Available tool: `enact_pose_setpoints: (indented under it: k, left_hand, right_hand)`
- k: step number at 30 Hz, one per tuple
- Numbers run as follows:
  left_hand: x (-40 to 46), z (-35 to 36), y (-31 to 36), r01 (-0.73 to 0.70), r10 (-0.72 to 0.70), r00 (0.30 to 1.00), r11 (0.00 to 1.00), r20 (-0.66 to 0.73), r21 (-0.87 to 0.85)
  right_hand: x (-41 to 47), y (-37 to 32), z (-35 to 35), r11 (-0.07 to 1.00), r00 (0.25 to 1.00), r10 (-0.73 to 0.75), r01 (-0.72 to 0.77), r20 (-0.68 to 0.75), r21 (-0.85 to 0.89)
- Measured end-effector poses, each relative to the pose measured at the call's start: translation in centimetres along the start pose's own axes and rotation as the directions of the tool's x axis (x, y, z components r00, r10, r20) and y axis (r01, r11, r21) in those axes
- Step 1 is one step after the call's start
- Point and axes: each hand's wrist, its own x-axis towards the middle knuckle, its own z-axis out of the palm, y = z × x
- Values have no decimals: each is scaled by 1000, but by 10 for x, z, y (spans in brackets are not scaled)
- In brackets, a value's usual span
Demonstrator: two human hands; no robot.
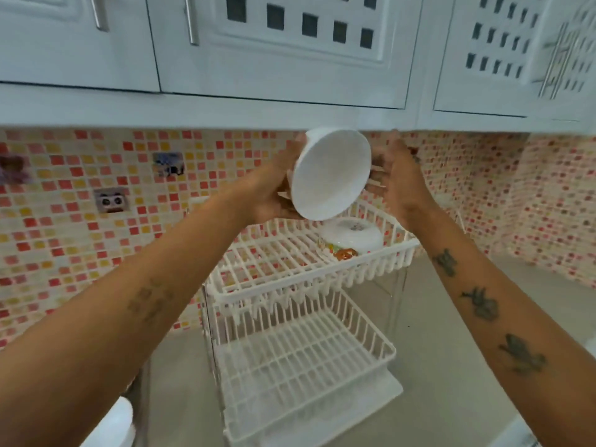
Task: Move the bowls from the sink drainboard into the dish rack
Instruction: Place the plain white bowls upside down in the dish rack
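I hold a white bowl [330, 174] tilted on its side above the top tier of the white two-tier dish rack [274, 279]. My left hand [274, 191] grips its left side and base. My right hand [396, 179] is beside its right rim with fingers spread, and I cannot tell whether it touches the bowl. Another white bowl [351, 233] with an orange pattern lies upside down at the far right of the top tier. The lower tier [303, 359] holds nothing. A white rounded object [113, 424], perhaps another bowl, shows at the bottom left edge.
White wall cabinets [290, 59] hang low, just above the held bowl. A pink and orange mosaic tile wall [64, 188] with a socket [111, 201] runs behind the rack. The rack stands on a grey counter [451, 350].
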Motion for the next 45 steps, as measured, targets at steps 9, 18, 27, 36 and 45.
enact_pose_setpoints:
  k: [9, 18, 27, 36, 45]
  left_hand:
    - [55, 60, -47, -255, 322, 943, 862, -84, 439]
    - [62, 80, -79, -301, 375, 926, 780, -25, 549]
    - [68, 78, -89, -205, 249, 968, 824, -13, 528]
    - [76, 71, -99, 53, -47, 999, 921, -24, 385]
    - [77, 73, -98, 73, -71, 997, 924, -19, 376]
  right_hand:
    - [33, 49, -16, 921, 961, 222, -262, -163, -290]
    - [39, 78, -21, 819, 912, 347, -408, -217, -404]
    - [39, 88, -21, 775, 908, 366, -419, -205, -473]
    - [41, 101, -16, 617, 912, 357, -393, -202, -682]
    - [44, 109, -17, 579, 926, 317, -361, -206, -731]
